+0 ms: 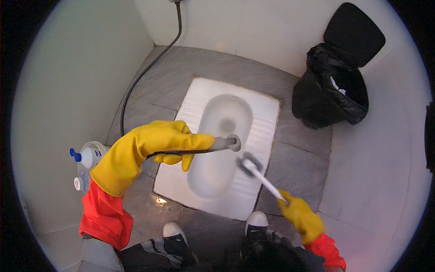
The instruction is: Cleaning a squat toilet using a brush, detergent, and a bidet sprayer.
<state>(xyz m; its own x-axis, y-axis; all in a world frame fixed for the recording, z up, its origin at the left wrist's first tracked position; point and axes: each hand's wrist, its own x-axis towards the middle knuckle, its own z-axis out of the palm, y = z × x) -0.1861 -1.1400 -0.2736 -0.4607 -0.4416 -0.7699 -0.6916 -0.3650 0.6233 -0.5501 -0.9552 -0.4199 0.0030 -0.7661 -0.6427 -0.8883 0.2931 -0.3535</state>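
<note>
My left hand (170, 137), in a yellow rubber glove with a red cuff, grips a grey handheld sprayer (222, 142). Its head hangs over the bowl of a white squat toilet (215, 170) set into the floor. A toilet brush (266, 182) with a white handle is held in my right hand (302, 216), gloved the same way. The brush's grey bristles, blurred, are at the ribbed right side of the toilet; whether they touch it I cannot tell. A dark hose (136, 80) runs from the back wall down towards the left hand.
A black bin (316, 102) with a bag and raised lid (355, 34) stands at the back right. By the left wall a white bucket (102, 146) holds a white bottle with a blue cap (90, 157) and a clear bottle (81, 182). My shoes (256, 221) are at the toilet's front edge.
</note>
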